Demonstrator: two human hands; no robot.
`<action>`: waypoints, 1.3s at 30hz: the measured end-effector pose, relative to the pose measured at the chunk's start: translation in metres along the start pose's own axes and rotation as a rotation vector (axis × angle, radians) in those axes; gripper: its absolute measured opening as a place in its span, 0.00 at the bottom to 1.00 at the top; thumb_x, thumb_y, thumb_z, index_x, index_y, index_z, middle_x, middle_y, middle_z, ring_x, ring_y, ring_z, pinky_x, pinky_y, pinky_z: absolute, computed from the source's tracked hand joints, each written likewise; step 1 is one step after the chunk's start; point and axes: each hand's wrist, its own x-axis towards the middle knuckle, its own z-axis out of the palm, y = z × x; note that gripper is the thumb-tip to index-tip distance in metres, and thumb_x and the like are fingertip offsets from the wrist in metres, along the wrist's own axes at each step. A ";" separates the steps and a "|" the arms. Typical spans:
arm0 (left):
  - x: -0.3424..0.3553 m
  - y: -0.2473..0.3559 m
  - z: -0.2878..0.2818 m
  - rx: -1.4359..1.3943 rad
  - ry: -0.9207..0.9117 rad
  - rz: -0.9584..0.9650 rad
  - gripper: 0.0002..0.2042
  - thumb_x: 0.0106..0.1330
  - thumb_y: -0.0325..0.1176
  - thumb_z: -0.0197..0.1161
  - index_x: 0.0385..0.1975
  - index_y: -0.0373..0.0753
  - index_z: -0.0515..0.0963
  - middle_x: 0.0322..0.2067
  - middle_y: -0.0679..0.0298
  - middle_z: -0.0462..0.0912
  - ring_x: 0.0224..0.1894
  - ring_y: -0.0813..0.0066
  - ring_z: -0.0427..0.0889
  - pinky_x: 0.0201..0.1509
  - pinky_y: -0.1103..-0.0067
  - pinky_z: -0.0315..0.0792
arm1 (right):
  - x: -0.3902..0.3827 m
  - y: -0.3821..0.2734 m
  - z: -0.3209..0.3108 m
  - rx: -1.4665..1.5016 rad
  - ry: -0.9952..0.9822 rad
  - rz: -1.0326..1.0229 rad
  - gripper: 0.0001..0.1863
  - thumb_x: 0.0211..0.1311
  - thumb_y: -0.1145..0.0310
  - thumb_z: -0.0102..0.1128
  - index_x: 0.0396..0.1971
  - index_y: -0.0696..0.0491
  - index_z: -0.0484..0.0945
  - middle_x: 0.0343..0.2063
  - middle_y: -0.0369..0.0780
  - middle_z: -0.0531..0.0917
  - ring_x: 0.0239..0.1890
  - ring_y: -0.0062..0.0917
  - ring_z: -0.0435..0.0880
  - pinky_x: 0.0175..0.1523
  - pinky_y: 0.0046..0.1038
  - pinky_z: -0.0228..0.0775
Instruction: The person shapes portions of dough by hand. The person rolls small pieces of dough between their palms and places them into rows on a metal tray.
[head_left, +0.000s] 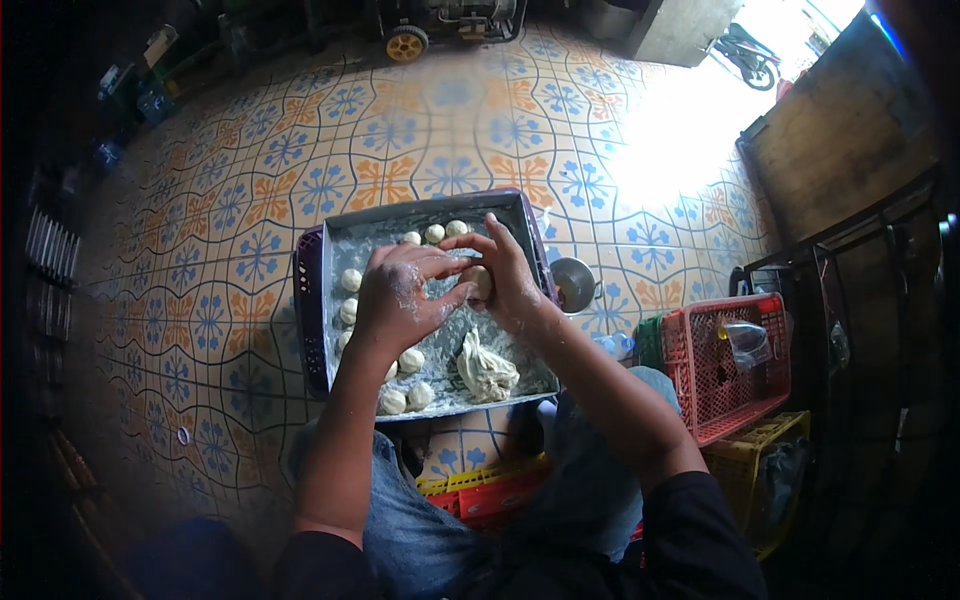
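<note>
Over the middle of a floured metal tray (345,378), both hands meet around a piece of dough (479,284). My left hand (405,295), dusted with flour, has its fingers and thumb bent against the dough from the left. From the other side my right hand (515,285) cups the same piece, its fingers partly hiding it. Several round dough balls (420,395) lie along the tray's left and near sides, and more dough balls (435,233) sit by its far edge. A larger, ragged lump of dough (487,370) rests near the tray's right front corner.
The tray stands in a purple crate (310,310). Right of it is a metal bowl (574,284). A red crate (725,365) with a clear plastic item and a yellow crate (760,480) stand farther right. A wheeled machine (407,43) sits at the far end of the patterned tile floor.
</note>
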 end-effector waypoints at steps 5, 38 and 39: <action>0.000 0.001 -0.001 -0.019 0.012 -0.009 0.10 0.55 0.39 0.76 0.35 0.48 0.88 0.37 0.66 0.89 0.45 0.66 0.85 0.59 0.65 0.69 | -0.002 0.000 0.002 0.044 -0.001 0.014 0.36 0.70 0.28 0.35 0.42 0.47 0.78 0.29 0.36 0.82 0.25 0.18 0.79 0.24 0.20 0.59; 0.004 0.005 0.009 -0.858 0.167 -0.300 0.21 0.68 0.45 0.62 0.56 0.42 0.79 0.57 0.56 0.80 0.61 0.62 0.78 0.70 0.64 0.63 | -0.021 -0.004 0.031 -0.388 0.122 -0.783 0.38 0.68 0.36 0.54 0.56 0.59 0.72 0.47 0.42 0.81 0.49 0.28 0.82 0.56 0.33 0.72; 0.005 0.006 0.012 -1.349 0.230 -0.523 0.26 0.74 0.52 0.54 0.61 0.39 0.74 0.62 0.53 0.76 0.64 0.58 0.75 0.73 0.63 0.62 | -0.033 -0.006 0.039 -0.526 -0.015 -0.901 0.38 0.67 0.39 0.58 0.59 0.60 0.71 0.48 0.45 0.81 0.54 0.29 0.80 0.59 0.32 0.71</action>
